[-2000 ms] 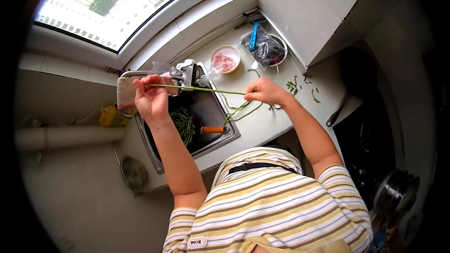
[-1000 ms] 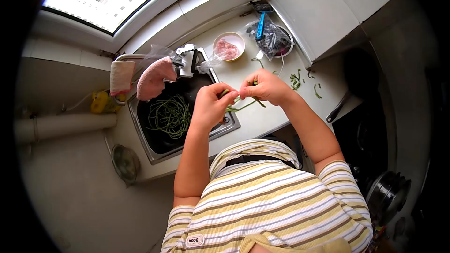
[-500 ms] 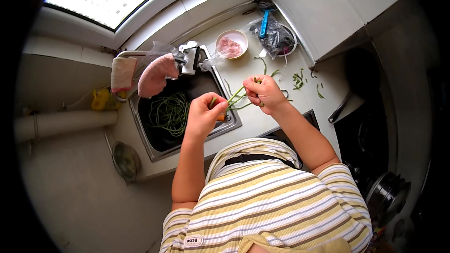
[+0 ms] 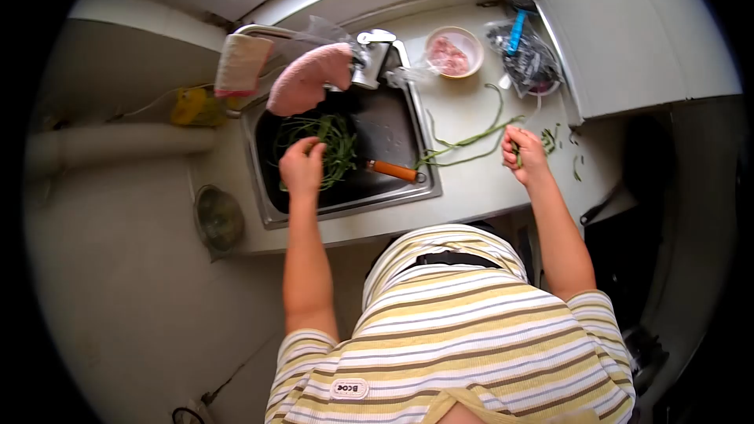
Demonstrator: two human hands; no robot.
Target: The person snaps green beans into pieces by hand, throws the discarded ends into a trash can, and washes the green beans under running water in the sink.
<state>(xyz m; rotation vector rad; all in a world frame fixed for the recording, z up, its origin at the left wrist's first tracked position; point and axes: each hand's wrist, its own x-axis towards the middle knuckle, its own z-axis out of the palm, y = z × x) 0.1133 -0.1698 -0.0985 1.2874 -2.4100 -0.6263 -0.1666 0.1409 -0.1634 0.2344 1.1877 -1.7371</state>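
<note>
Over the dark sink (image 4: 381, 129), my left hand (image 4: 303, 166) is at the near side of a tangled heap of long green beans (image 4: 339, 141), its fingers bent together; whether a bean is between them is hidden. My right hand (image 4: 524, 155) is closed on green bean pieces above the counter, at the right end of a few long beans (image 4: 467, 141) lying there. An orange-handled tool (image 4: 394, 170) rests on the sink's near right edge. Short bean bits (image 4: 547, 140) lie just right of my right hand.
Behind the counter (image 4: 471, 195) are a bowl of pink meat (image 4: 454, 53) and a dark plastic bag with a blue-handled brush (image 4: 515, 34). Pink cloths (image 4: 312, 78) hang by the faucet (image 4: 371, 59). A pan handle (image 4: 601, 206) is at the right, a strainer (image 4: 219, 220) at the lower left.
My hands have moved apart: the left went left into the sink, the right went right along the counter. The bean stretched between them is no longer there. The view has shifted.
</note>
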